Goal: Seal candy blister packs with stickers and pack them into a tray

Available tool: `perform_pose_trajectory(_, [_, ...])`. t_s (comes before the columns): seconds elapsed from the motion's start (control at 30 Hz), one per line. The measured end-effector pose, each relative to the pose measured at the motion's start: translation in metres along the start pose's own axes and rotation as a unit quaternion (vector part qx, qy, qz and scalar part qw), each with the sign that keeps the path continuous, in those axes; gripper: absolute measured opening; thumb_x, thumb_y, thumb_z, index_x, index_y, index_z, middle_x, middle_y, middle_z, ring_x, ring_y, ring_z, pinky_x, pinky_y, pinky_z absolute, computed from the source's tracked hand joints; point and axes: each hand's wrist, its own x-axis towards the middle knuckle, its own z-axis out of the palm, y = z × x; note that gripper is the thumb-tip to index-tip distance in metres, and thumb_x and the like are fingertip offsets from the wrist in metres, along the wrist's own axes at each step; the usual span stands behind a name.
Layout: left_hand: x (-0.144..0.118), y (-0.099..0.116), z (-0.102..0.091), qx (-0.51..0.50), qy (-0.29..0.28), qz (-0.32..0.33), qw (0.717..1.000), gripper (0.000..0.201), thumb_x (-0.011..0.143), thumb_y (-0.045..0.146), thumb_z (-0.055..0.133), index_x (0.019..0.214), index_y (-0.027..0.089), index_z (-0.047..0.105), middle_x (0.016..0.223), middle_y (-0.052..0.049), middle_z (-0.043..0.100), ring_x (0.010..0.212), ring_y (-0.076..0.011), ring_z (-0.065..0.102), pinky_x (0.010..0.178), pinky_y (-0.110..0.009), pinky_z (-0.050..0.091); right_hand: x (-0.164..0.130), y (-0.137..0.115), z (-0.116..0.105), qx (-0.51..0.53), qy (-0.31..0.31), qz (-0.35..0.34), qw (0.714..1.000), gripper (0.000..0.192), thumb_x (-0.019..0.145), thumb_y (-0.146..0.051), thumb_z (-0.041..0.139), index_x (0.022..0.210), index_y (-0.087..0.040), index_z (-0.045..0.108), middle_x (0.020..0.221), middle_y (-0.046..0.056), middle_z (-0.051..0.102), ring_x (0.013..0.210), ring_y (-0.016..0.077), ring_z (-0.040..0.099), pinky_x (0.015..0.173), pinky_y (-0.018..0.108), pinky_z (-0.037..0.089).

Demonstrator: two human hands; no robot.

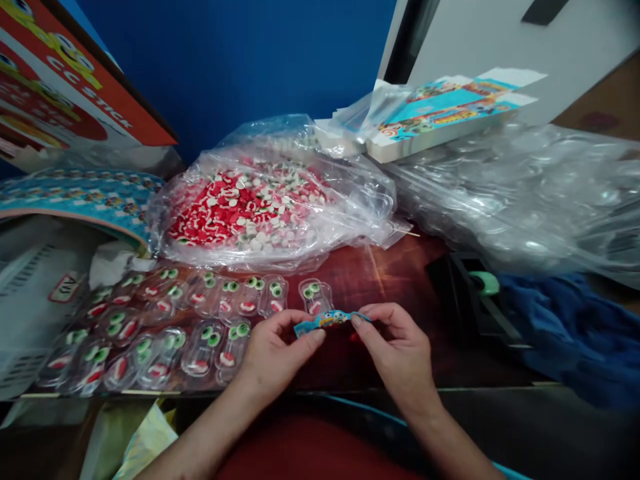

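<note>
Dark red table (400, 273), blue wall behind. Your left hand (273, 353) pinching left end of blue sticker strip (327, 321), your right hand (400, 347) pinching right end. Strip just in front of lone candy blister (315, 295). Filled blister rows (150, 327) left of strip, candy bag (250, 207) behind.

The person's left hand (273, 357) and right hand (400, 353) are bare, without rings or gloves, the forearms are unsleeved, and a red garment covers the lap below them.
</note>
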Motion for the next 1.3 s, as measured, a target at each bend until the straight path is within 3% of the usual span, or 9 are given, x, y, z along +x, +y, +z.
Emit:
perform_pose_trajectory(0.07, [0.009,-0.004,-0.002,0.055,0.02,0.012,0.998,0.025,0.068,0.039,0.062,0.073,0.015,0.062,0.06,0.0,0.06,0.051,-0.0101,0.05,0.049,-0.021,0.04,0.001,0.005,0.002,-0.029,-0.006,0.019,0.999,0.012,0.071,-0.026,0.064,0.068,-0.017,0.056,0.068,0.0,0.059,0.059,0.0115,0.054,0.055,0.023,0.046])
perform_pose_trajectory(0.13, [0.017,-0.005,-0.005,0.145,0.029,0.068,0.987,0.023,0.074,0.037,0.055,0.072,0.016,0.064,0.063,-0.001,0.063,0.056,-0.012,0.054,0.054,-0.023,0.041,0.004,0.01,0.004,-0.072,-0.016,0.038,0.997,0.014,0.072,-0.029,0.062,0.068,-0.018,0.055,0.064,-0.001,0.058,0.056,0.0115,0.053,0.052,0.023,0.044])
perform_pose_trajectory(0.27, [0.032,-0.001,-0.005,0.32,0.04,0.17,0.931,0.019,0.079,0.028,0.05,0.08,0.021,0.067,0.078,-0.002,0.069,0.072,-0.0165,0.061,0.068,-0.027,0.043,0.018,0.016,0.008,-0.188,-0.039,0.045,0.98,0.017,0.073,-0.033,0.058,0.065,-0.019,0.054,0.057,-0.002,0.055,0.051,0.0114,0.049,0.05,0.024,0.04])
perform_pose_trajectory(0.43, [0.039,0.004,0.005,0.436,0.068,0.139,0.886,0.029,0.079,0.029,0.05,0.105,0.021,0.062,0.078,-0.005,0.069,0.073,-0.0214,0.062,0.068,-0.033,0.045,0.029,0.017,0.01,-0.261,-0.043,0.027,0.964,0.017,0.074,-0.032,0.054,0.063,-0.02,0.051,0.056,-0.003,0.054,0.052,0.012,0.05,0.052,0.024,0.038])
perform_pose_trajectory(0.53, [0.04,0.004,0.006,0.467,0.08,0.124,0.872,0.04,0.079,0.029,0.051,0.118,0.022,0.053,0.075,-0.004,0.068,0.066,-0.0206,0.062,0.062,-0.03,0.044,0.03,0.017,0.012,-0.285,-0.051,0.009,0.957,0.016,0.074,-0.03,0.052,0.061,-0.02,0.049,0.056,-0.003,0.054,0.052,0.0121,0.049,0.051,0.024,0.036])
perform_pose_trajectory(0.7, [0.042,-0.002,0.004,0.486,0.045,0.182,0.854,0.02,0.08,0.023,0.048,0.092,0.024,0.063,0.081,-0.002,0.068,0.074,-0.0174,0.061,0.067,-0.027,0.043,0.033,0.022,0.016,-0.317,-0.076,-0.024,0.945,0.014,0.074,-0.026,0.049,0.061,-0.021,0.048,0.059,-0.001,0.054,0.055,0.0131,0.05,0.051,0.024,0.035])
perform_pose_trajectory(0.9, [0.042,-0.005,0.005,0.58,0.035,0.224,0.782,0.02,0.08,0.021,0.047,0.087,0.023,0.066,0.071,-0.004,0.063,0.069,-0.0191,0.058,0.062,-0.028,0.042,0.034,0.026,0.019,-0.381,-0.107,-0.058,0.917,0.01,0.075,-0.023,0.045,0.065,-0.021,0.048,0.061,-0.001,0.053,0.055,0.013,0.049,0.053,0.024,0.035])
perform_pose_trajectory(1.07, [0.036,0.0,-0.001,0.561,0.081,0.277,0.776,0.022,0.082,0.023,0.045,0.092,0.024,0.065,0.072,-0.003,0.062,0.071,-0.0171,0.057,0.066,-0.027,0.042,0.041,0.011,0.019,-0.35,-0.09,-0.12,0.925,0.012,0.077,-0.024,0.046,0.066,-0.02,0.049,0.062,-0.001,0.055,0.057,0.0124,0.049,0.055,0.023,0.036])
perform_pose_trajectory(1.3, [0.04,-0.008,-0.004,0.607,0.079,0.241,0.753,0.023,0.081,0.02,0.045,0.093,0.024,0.064,0.07,-0.003,0.06,0.069,-0.0187,0.056,0.062,-0.028,0.039,0.049,0.021,0.033,-0.363,-0.133,-0.098,0.917,0.01,0.074,-0.022,0.046,0.065,-0.021,0.046,0.061,-0.001,0.052,0.056,0.0129,0.048,0.054,0.024,0.036])
